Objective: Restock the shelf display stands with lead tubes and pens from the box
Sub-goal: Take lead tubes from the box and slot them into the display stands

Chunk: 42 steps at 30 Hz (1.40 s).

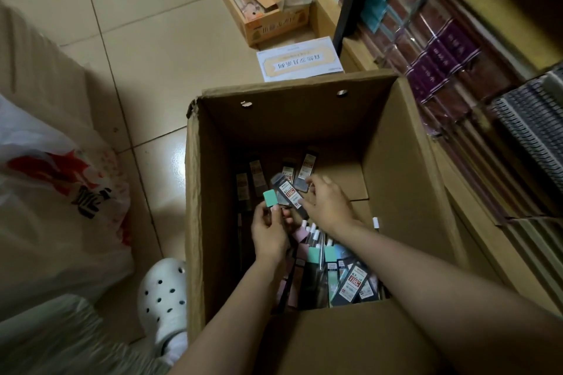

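Down at the near edge, both forearms reach over the near flap into the cardboard box (pixel 405 179) on the floor. Step in hand, I judge: gathering stock from the box, nothing on the display stands yet, and no stand is in view. Left hand (pixel 269 237) has fingers curled round a small bunch of lead tubes, a mint-capped tube (pixel 269 199) sticking up on top, thumb pressed on its cap. Right hand (pixel 327 207) is just beyond it, fingertips pinching a dark labelled lead tube (pixel 291 192), probably passing it to the left hand's bunch; the dim view makes that uncertain. More packs (pixel 353 278) and white-capped pens (pixel 315 233) lie loose under the wrists; a few more tubes (pixel 306 166) lie toward the far wall. Next move calls for closing the bunch and lifting straight up, clear of the box walls. Room: box walls tall on all sides, shelf of notebooks (pixel 457 76) close on the right, plastic bag (pixel 54 192) and white clog (pixel 163 295) on the left. Open floor tiles (pixel 137 39) lie far left; a smaller carton (pixel 274 21) sits beyond.
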Each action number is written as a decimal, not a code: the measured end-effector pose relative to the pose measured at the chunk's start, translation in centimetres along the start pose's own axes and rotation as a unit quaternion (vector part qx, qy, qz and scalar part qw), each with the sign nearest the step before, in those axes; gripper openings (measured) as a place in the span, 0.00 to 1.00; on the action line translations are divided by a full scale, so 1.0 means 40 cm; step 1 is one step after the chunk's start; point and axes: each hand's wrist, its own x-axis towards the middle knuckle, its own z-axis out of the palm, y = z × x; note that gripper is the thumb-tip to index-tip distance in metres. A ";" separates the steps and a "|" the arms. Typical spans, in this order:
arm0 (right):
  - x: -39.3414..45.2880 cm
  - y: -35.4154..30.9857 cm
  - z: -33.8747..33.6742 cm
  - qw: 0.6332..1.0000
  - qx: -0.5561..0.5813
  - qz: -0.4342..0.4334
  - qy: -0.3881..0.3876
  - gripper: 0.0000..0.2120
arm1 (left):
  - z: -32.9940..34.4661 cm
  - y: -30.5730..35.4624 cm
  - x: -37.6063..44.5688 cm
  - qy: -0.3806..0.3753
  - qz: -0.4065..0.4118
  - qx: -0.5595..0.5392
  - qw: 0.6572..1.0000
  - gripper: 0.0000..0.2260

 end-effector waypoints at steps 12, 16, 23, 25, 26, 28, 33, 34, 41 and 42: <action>0.012 0.013 0.057 0.999 -0.027 0.021 0.015 0.10 | 0.017 -0.013 0.007 0.012 -0.026 -0.001 1.000 0.08; -0.014 0.028 0.014 0.997 0.036 0.072 0.002 0.08 | 0.020 0.007 -0.024 -0.015 -0.034 -0.017 0.999 0.06; -0.072 0.009 -0.160 0.974 0.222 0.032 0.005 0.44 | 0.022 0.149 -0.073 -0.163 0.020 0.076 0.984 0.21; -0.096 -0.002 -0.226 0.984 0.177 0.022 0.023 0.44 | 0.038 0.211 -0.090 -0.207 0.063 0.118 0.969 0.23; -0.113 -0.008 -0.261 0.987 0.157 0.018 0.036 0.43 | 0.048 0.244 -0.100 -0.232 0.083 0.140 0.959 0.22; -0.150 -0.022 -0.329 0.990 0.126 0.001 0.068 0.42 | 0.070 0.317 -0.122 -0.287 0.121 0.204 0.928 0.22; -0.261 -0.075 -0.520 0.969 0.176 -0.076 0.158 0.44 | 0.130 0.506 -0.189 -0.370 0.246 0.376 0.813 0.22; -0.285 -0.085 -0.559 0.964 0.180 -0.085 0.175 0.42 | 0.137 0.536 -0.203 -0.384 0.263 0.377 0.801 0.21; -0.428 -0.145 -0.778 0.935 0.185 -0.108 0.281 0.30 | 0.196 0.648 -0.300 -0.465 0.275 0.190 0.820 0.16; -0.445 -0.150 -0.803 0.932 0.173 -0.110 0.300 0.28 | 0.212 0.658 -0.311 -0.483 0.271 0.168 0.816 0.15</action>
